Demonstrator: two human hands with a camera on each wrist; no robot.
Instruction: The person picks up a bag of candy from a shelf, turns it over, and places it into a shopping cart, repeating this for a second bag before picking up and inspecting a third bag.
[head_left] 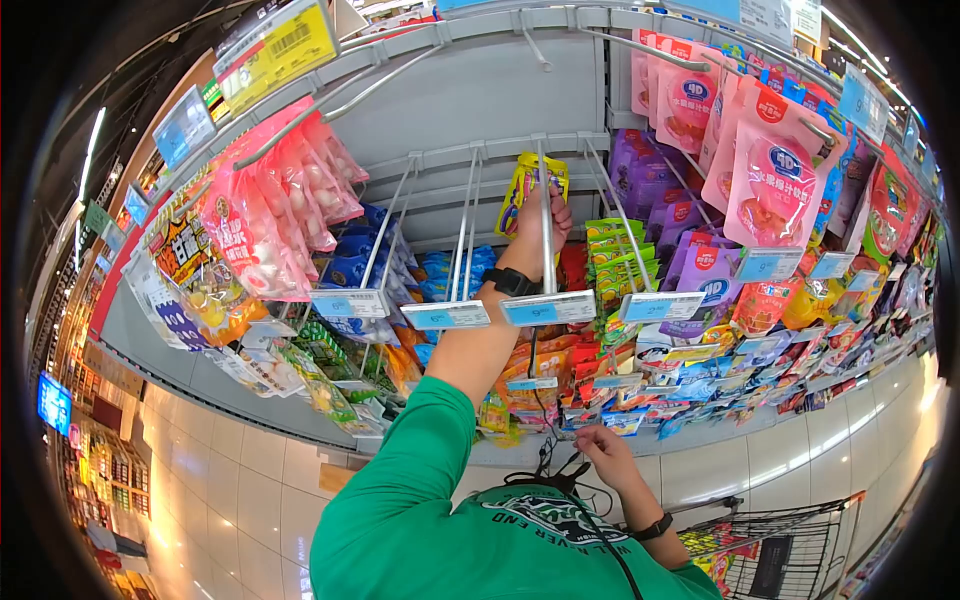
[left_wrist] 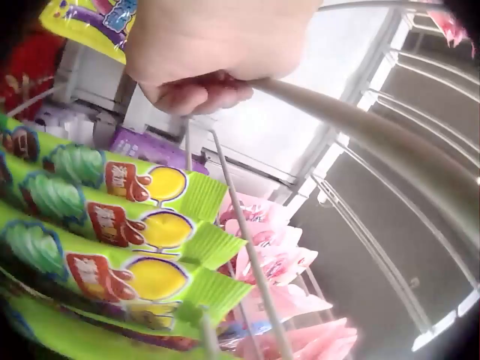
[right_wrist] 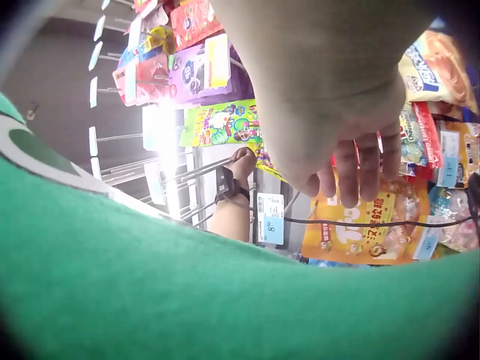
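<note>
In the head view, my left hand (head_left: 537, 222) reaches up among the display hooks and grips a yellow candy packet (head_left: 528, 172) at a metal hook (head_left: 546, 262). The left wrist view shows the left hand (left_wrist: 221, 45) with curled fingers around the hook rod (left_wrist: 360, 124), the yellow packet (left_wrist: 90, 28) beside its thumb side; the pinch itself is hidden. Low before my body, the right hand (head_left: 607, 458) hangs with loosely bent fingers close to a black cable (head_left: 540, 395). In the right wrist view, the right hand (right_wrist: 330, 97) holds nothing.
Green candy packs (head_left: 615, 255) hang just right of the left hand, purple bags (head_left: 700, 285) and pink bags (head_left: 765, 180) farther right. More pink bags (head_left: 285, 200) hang at left. Price tags (head_left: 548, 308) jut from the hook ends. A shopping cart (head_left: 800, 545) stands at lower right.
</note>
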